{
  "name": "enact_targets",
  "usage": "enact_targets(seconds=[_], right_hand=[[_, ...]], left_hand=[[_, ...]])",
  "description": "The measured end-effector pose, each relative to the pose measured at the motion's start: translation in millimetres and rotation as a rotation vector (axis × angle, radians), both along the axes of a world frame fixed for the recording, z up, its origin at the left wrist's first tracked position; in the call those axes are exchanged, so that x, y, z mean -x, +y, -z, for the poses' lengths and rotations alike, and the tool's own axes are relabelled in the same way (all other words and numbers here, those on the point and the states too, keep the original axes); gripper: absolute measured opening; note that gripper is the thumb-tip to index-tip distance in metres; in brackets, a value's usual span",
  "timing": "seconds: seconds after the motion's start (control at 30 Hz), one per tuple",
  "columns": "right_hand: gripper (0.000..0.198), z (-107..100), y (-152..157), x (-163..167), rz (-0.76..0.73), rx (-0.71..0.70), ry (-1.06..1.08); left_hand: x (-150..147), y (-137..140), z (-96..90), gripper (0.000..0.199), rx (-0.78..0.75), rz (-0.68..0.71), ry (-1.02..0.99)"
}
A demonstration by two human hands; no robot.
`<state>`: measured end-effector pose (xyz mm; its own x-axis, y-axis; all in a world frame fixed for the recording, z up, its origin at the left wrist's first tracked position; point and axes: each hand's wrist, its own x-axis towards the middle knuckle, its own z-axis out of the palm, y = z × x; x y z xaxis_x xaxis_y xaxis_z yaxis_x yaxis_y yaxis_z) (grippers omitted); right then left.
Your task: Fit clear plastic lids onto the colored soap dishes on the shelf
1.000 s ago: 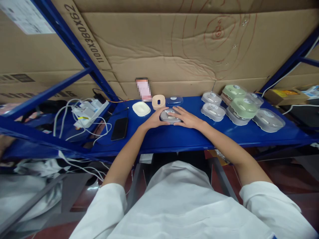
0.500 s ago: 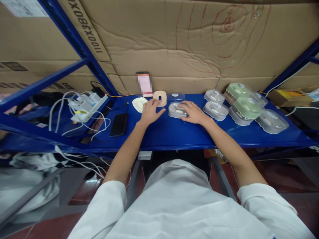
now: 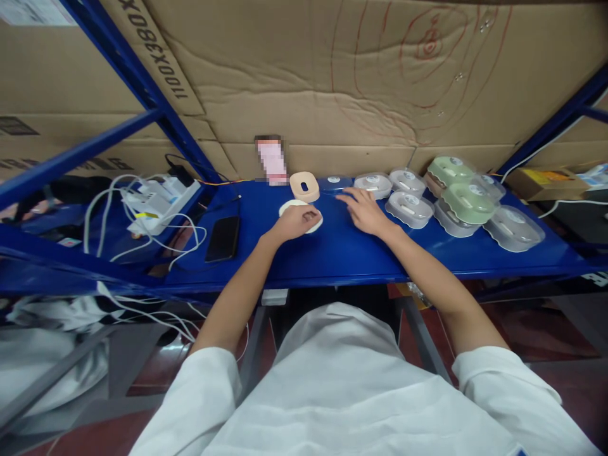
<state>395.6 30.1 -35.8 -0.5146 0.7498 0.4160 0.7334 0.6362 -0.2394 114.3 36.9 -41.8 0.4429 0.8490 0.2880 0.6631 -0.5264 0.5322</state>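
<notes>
My left hand is closed on a shallow cream-coloured dish, its curled fingers hiding the dish's middle. Just behind it lies a peach-coloured oval piece with a dark slot. My right hand holds nothing, its fingers spread a little above the blue shelf. Past those fingertips sits a grey oval case with a clear cover. Left of that case, a clear cover with a round white label lies flat.
More grey cases and stacked green ones occupy the right side. On the left are a black phone and a power strip with tangled white cables. A phone with a pink screen leans against the cardboard.
The grey case has moved right and back, beside the other cases, and my right hand is off it. My left hand has brought the cream dish rightward and nearer to me.
</notes>
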Motion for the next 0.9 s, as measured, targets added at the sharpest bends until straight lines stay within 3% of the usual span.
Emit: enact_targets(seconds=[0.1, 0.2, 0.27, 0.33, 0.47, 0.57, 0.77, 0.9], right_hand=[[0.061, -0.5, -12.7, 19.8, -0.207, 0.065, -0.023], [0.076, 4.4, -17.0, 28.4, -0.289, 0.124, -0.052], [0.060, 8.1, -14.9, 27.7, -0.302, 0.135, -0.078], [0.042, 9.7, -11.0, 24.1, -0.300, 0.136, -0.091], [0.033, 4.6, -5.0, 14.5, -0.275, 0.160, -0.099], [0.044, -1.0, -4.1, 6.8, -0.254, 0.195, -0.067], [0.096, 4.8, -4.0, 3.1, -0.280, 0.278, 0.166], [0.101, 10.8, -3.2, 10.0, -0.323, 0.253, 0.154]], left_hand=[[-10.7, -6.6, -1.6, 0.044, -0.001, 0.087, -0.095], [-9.3, -2.1, 0.3, 0.042, -0.071, 0.051, -0.173], [-3.0, 5.1, 3.8, 0.038, -0.138, -0.019, -0.132], [3.9, 11.7, 8.3, 0.049, -0.162, -0.113, -0.020], [9.7, 15.5, 12.7, 0.064, -0.141, -0.177, 0.144], [7.3, 11.5, 9.4, 0.052, -0.167, -0.148, 0.136], [-3.3, 2.3, -1.2, 0.043, -0.168, -0.046, 0.063], [-4.3, -3.1, -7.6, 0.043, -0.193, -0.014, 0.077]])
